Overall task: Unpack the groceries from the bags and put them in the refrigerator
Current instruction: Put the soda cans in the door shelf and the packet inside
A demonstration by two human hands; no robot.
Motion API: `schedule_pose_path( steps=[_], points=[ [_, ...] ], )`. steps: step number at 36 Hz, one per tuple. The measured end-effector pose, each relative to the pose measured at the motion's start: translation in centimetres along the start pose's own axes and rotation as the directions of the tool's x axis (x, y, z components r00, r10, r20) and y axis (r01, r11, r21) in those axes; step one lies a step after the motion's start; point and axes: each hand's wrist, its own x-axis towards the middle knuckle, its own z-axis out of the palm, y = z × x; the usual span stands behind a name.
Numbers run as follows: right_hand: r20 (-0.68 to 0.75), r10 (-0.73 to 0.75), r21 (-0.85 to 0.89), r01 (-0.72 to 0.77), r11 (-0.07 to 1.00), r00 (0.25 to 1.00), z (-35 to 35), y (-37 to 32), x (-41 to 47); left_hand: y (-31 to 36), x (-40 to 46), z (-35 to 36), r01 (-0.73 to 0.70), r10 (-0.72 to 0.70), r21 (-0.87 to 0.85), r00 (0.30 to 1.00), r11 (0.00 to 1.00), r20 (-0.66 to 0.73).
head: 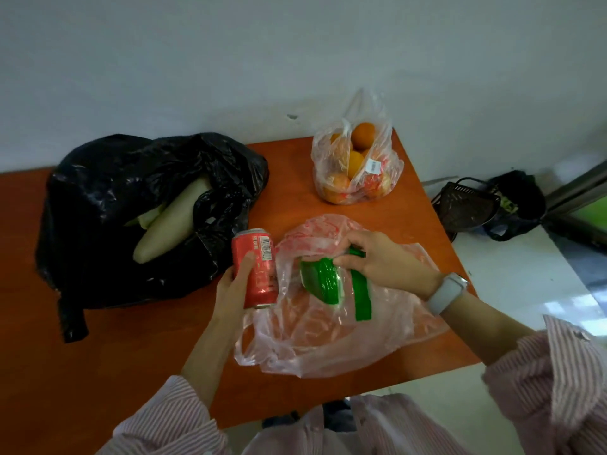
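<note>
Red can (255, 269) gripped upright by left hand (235, 284); right hand (377, 257) pinches green packet (320, 279).

Green can (320, 280) — half veiled by pink bag (328, 339)

A red can (258, 269) stands just left of a flattened clear pink bag (328, 336) holding a green item (323, 280) wrapped in film. Behind left, a black bag (108, 178) gapes over pale long vegetables (170, 221). Far right sits a clear bag of oranges (356, 162).
</note>
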Motion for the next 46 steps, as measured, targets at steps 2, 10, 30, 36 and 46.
schedule_pose_path(
  steps=[2, 10, 30, 36, 46],
  points=[
    [0.009, 0.015, -0.080, -0.014, 0.997, 1.000, -0.7, -0.6, 0.5, 0.9, -0.7, -0.2, 0.108, -0.097, -0.151, 0.992, 0.983, 0.074],
    [-0.005, -0.020, -0.508, 0.015, 0.861, 1.000, -2.3, -1.2, 0.9, 2.1, -2.7, -1.7, 0.051, -0.073, 0.116, 0.978, 0.992, 0.196],
    [-0.540, -0.382, -0.506, 0.073, 0.859, 0.750, -4.7, -6.0, -4.1, 7.2, -7.1, -0.3, -0.679, 0.682, 0.284, 0.724, 0.677, 0.105],
    [-0.715, -0.331, -0.360, 0.081, 0.929, 0.616, -3.7, -6.5, -7.7, 8.7, -8.5, 1.8, -0.757, 0.718, 0.171, 0.653, 0.630, 0.242],
    [-0.938, -0.098, -0.084, 0.055, 0.995, 0.333, -4.0, -6.5, -20.0, 6.4, -14.3, 7.6, -0.802, 0.682, 0.134, 0.571, 0.582, 0.457]
  ],
)
